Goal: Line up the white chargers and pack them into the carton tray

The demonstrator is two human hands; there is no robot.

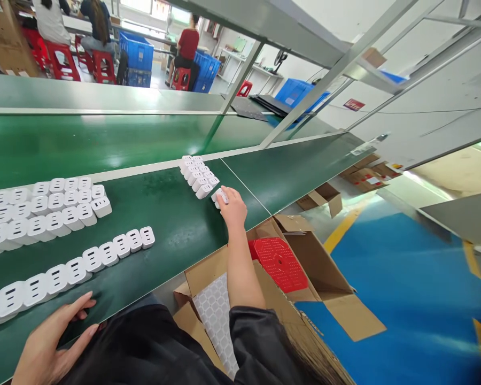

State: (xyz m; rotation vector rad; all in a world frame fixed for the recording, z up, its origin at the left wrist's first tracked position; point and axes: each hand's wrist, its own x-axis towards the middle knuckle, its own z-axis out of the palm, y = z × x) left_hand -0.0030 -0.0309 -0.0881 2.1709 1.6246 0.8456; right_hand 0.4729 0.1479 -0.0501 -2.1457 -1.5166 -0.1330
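Reaching out over the green bench (168, 224), the right hand (233, 207) has its fingers curled around one white adapter (219, 196) at the bench's near edge, the thumb hidden behind the hand. That adapter sits at the near end of a small cluster of white adapters (198, 175) that runs in a slanted double line across the bench's right part. The left hand (52, 342) lies loosely spread on the bench's near edge, fingers extended and holding nothing, just beside the near end of a long row of adapters (70, 270) set side by side along the bench's left part. Farther in on the bench from that row stands a wider block of adapters (44, 211), several rows deep; each piece shows small slots on its face, but any print on them is too small to read. A red sign (353, 105) hangs on the wall past the bench's far right end, its writing unreadable. Below the bench's near edge an open cardboard box (344, 310) holds a white tray (216, 315) with a grid of cells, partly covered by the black sleeve (256, 331) of the right arm, and a red perforated stool top (278, 263) shows among the flaps. Smaller cardboard boxes (323, 197) lie on the floor off the bench's right end. Blue crates (138, 53) stand beyond the bench's far side, near seated people on red stools.
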